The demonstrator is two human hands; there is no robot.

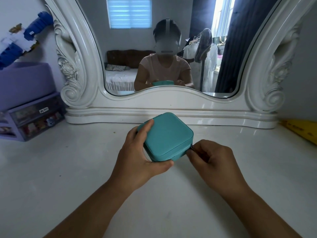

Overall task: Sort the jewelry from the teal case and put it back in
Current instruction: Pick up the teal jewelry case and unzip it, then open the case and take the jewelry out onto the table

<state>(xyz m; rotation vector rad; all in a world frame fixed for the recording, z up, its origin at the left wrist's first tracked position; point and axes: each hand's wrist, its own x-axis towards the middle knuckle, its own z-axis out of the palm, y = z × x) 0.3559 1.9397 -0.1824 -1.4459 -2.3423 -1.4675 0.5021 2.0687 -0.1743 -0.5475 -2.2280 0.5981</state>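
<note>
Both forearms reach forward, left hand (pixel 137 152) gripping the teal case (pixel 167 137), right hand (pixel 208 158) pinching its zipper pull (pixel 192 147).

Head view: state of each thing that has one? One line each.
teal case: lid closed, held just above or on the white tabletop; cannot tell which.
zipper pull: at the case's right near corner, pinched.
left hand: grips the case's left side.
right hand: pinches the zipper pull.
purple drawer unit: drawers shut.
mirror: upright at the back of the tabletop.

Square teal case (pixel 167 137) with rounded corners, zipped closed, lid up, on white tabletop before mirror
</note>
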